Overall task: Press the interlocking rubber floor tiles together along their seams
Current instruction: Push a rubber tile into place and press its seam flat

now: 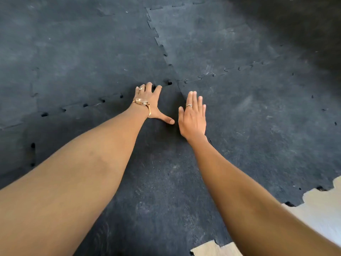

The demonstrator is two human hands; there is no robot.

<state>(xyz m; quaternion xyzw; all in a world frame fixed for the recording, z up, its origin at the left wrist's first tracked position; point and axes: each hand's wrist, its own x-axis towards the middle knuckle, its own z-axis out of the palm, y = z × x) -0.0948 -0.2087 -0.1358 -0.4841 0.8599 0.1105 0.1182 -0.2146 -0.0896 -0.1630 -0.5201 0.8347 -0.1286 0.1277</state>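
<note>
Dark grey interlocking rubber tiles cover the floor. The near tile point(162, 182) lies under both my arms. My left hand point(152, 102), with a gold watch and a ring, rests flat with fingers spread, its fingertips at the toothed seam point(103, 101) along the tile's far edge. My right hand point(193, 115) lies flat and open on the seam between the near tile and the right tile point(267, 130), fingers together, pointing away. Neither hand holds anything. Small gaps show along the left seam.
Another seam point(156, 36) runs away from the corner where the tiles meet, and one point(227, 70) runs to the right. Bare light floor point(321, 206) shows at the lower right past the tiles' toothed edges. The far right is in dark shadow.
</note>
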